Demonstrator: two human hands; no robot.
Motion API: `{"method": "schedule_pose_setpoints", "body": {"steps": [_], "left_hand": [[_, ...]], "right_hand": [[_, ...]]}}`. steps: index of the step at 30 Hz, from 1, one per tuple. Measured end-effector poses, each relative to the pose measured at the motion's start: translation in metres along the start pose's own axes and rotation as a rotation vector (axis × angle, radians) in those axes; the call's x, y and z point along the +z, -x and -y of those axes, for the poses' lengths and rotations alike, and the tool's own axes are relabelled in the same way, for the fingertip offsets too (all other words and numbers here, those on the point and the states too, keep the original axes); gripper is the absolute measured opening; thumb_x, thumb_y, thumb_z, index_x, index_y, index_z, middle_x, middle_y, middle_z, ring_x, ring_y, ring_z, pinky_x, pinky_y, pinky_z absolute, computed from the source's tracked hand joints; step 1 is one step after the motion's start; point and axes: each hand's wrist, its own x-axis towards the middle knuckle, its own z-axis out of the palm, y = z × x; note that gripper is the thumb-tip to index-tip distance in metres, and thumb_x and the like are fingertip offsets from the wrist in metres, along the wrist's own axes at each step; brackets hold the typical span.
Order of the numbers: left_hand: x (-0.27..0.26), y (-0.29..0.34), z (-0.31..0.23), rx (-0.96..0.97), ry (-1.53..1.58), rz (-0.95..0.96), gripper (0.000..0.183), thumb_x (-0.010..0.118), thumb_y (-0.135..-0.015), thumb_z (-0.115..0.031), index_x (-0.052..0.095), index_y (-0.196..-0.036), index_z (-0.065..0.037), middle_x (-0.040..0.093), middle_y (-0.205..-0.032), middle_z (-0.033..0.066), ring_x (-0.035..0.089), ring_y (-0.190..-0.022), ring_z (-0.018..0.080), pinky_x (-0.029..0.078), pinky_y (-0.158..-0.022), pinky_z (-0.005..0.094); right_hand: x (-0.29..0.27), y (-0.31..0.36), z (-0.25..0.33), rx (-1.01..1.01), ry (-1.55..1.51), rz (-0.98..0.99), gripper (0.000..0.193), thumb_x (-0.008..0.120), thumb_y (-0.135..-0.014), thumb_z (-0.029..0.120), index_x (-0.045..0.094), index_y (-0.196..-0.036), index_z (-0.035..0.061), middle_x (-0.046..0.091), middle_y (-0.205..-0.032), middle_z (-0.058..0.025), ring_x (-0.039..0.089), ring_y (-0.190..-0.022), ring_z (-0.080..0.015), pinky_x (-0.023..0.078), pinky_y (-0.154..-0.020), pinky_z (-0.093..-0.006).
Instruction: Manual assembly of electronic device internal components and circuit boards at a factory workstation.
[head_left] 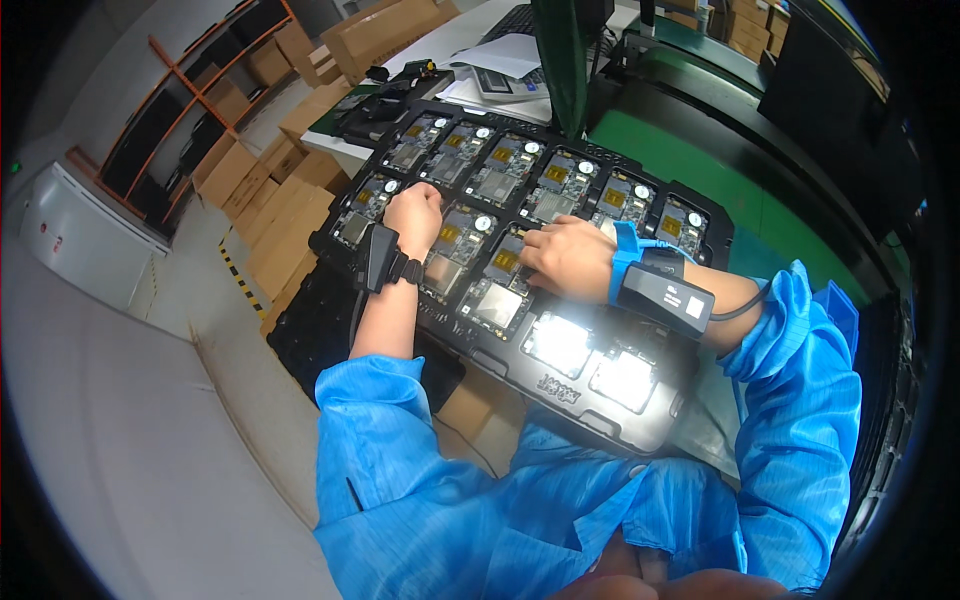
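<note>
A black moulded tray [640, 432] lies in front of me, holding several circuit boards in rows of pockets. Each board carries metal shields, and many show a round white sticker. My left hand [415, 216], its fingers curled closed, is over the tray's left part, between a board [367, 205] and another board [463, 232]. Whatever its fingertips hold is hidden. Toward the middle, my right hand [568, 258] bends its fingers down at the edge of a board [498, 303]. Its palm hides what lies beneath. Both wrists wear black devices; a blue strap circles the right one.
Behind the tray stands a white table with papers [505, 55], a keyboard [510, 25] and black equipment [385, 100]. A green work surface [690, 165] extends right. Cardboard boxes [290, 215] are stacked at left on the floor. Light glares off the tray's near boards.
</note>
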Motion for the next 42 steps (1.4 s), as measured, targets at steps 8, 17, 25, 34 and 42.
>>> {"method": "schedule_pose_setpoints", "body": {"steps": [8, 17, 25, 34, 42], "left_hand": [[0.006, -0.002, 0.007, -0.005, 0.088, -0.139, 0.015, 0.055, -0.076, -0.02, 0.062, -0.077, -0.007, 0.061, -0.071, 0.0148, 0.059, -0.069, 0.0316, 0.046, -0.062, 0.0384], [-0.002, 0.001, 0.001, 0.005, 0.052, 0.006, 0.015, 0.059, -0.073, -0.02, 0.065, -0.078, -0.007, 0.062, -0.071, 0.0132, 0.06, -0.068, 0.0284, 0.047, -0.061, 0.0342], [-0.001, -0.003, 0.002, 0.065, -0.009, 0.024, 0.014, 0.059, -0.073, -0.019, 0.064, -0.077, -0.007, 0.061, -0.07, 0.0138, 0.06, -0.068, 0.0295, 0.046, -0.062, 0.0366], [0.001, -0.002, 0.004, 0.016, -0.033, -0.041, 0.016, 0.055, -0.077, -0.02, 0.061, -0.082, -0.006, 0.06, -0.069, 0.0145, 0.059, -0.066, 0.0297, 0.045, -0.06, 0.0371], [-0.047, 0.034, -0.009, -0.171, 1.288, 0.096, 0.011, 0.045, -0.087, -0.013, 0.051, -0.086, -0.003, 0.051, -0.069, 0.0002, 0.038, -0.049, 0.0057, 0.031, -0.045, 0.0162]], "right_hand": [[0.002, 0.002, -0.003, 0.016, -0.036, 0.003, 0.021, 0.059, -0.073, 0.022, 0.055, -0.086, 0.0056, 0.053, -0.083, -0.0063, 0.054, -0.083, -0.0216, 0.041, -0.078, -0.0327], [0.0, 0.008, -0.001, 0.023, -0.03, 0.0, 0.019, 0.058, -0.073, 0.021, 0.056, -0.084, 0.006, 0.053, -0.082, -0.0058, 0.054, -0.083, -0.0209, 0.041, -0.078, -0.0323], [0.002, 0.007, 0.0, 0.017, -0.029, -0.016, 0.018, 0.058, -0.073, 0.021, 0.056, -0.083, 0.0063, 0.052, -0.081, -0.006, 0.054, -0.082, -0.0207, 0.041, -0.078, -0.0323], [-0.011, 0.009, 0.001, 0.054, -0.043, -0.003, 0.02, 0.057, -0.074, 0.022, 0.056, -0.086, 0.0062, 0.054, -0.083, -0.0067, 0.055, -0.081, -0.0224, 0.041, -0.077, -0.0332], [-0.026, 0.026, 0.0, 0.147, -0.378, -0.28, 0.021, 0.055, -0.075, 0.02, 0.058, -0.089, 0.0046, 0.054, -0.085, -0.0106, 0.056, -0.078, -0.0289, 0.045, -0.068, -0.0397]]}}
